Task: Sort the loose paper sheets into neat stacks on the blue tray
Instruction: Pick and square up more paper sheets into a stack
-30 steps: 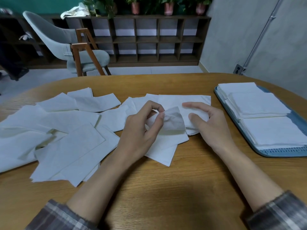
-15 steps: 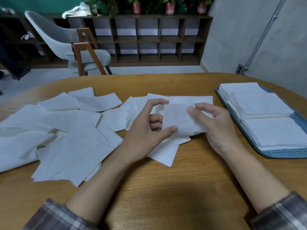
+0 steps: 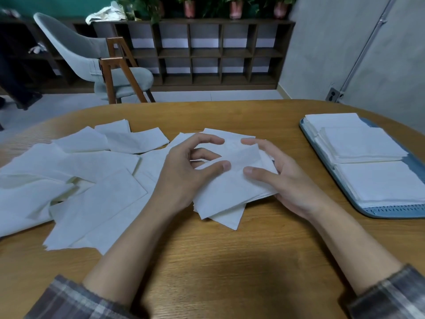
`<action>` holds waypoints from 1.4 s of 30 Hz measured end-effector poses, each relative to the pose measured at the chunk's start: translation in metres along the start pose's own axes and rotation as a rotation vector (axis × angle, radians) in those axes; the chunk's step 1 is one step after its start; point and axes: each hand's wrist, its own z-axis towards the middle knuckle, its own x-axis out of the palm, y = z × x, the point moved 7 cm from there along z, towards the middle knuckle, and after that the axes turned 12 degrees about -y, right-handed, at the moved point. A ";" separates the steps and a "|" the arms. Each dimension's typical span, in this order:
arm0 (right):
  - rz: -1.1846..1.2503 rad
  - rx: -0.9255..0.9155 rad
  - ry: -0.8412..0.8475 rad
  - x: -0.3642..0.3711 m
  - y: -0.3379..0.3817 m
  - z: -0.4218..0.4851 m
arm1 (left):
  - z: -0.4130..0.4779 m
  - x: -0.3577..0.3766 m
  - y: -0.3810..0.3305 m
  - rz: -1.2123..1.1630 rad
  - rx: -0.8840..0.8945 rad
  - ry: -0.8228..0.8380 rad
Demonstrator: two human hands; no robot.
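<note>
Both of my hands hold a small bundle of white paper sheets (image 3: 232, 192) just above the middle of the wooden table (image 3: 207, 261). My left hand (image 3: 184, 176) grips its left side, thumb on top. My right hand (image 3: 282, 178) grips the right side, thumb on top and fingers curled round the far edge. More loose white sheets (image 3: 76, 180) lie scattered and overlapping across the table's left half. At the right edge sits the blue tray (image 3: 395, 211), carrying three neat white stacks (image 3: 379, 183).
A grey chair with wooden legs (image 3: 103, 65) stands behind the table on the left. A dark shelf unit with potted plants (image 3: 207, 49) lines the back wall. Bare wood lies in front of my hands.
The single sheet my hands lifted and turned a second ago now lies on the bundle. Both hands have closed in round that bundle's sides.
</note>
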 end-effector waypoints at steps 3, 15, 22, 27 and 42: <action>-0.074 -0.019 0.028 0.003 0.000 -0.002 | 0.000 0.004 0.002 0.023 0.016 0.031; -0.177 -0.086 0.048 0.009 0.007 -0.006 | 0.000 0.007 0.006 0.089 0.101 -0.009; -0.018 -0.154 -0.081 -0.005 0.012 -0.002 | 0.001 0.005 0.013 0.131 0.024 -0.049; -0.001 -0.180 -0.136 -0.016 0.011 0.003 | -0.001 0.001 0.009 0.040 0.035 -0.127; -0.279 -0.193 -0.438 -0.039 0.003 0.009 | -0.025 0.047 0.021 0.641 0.425 0.244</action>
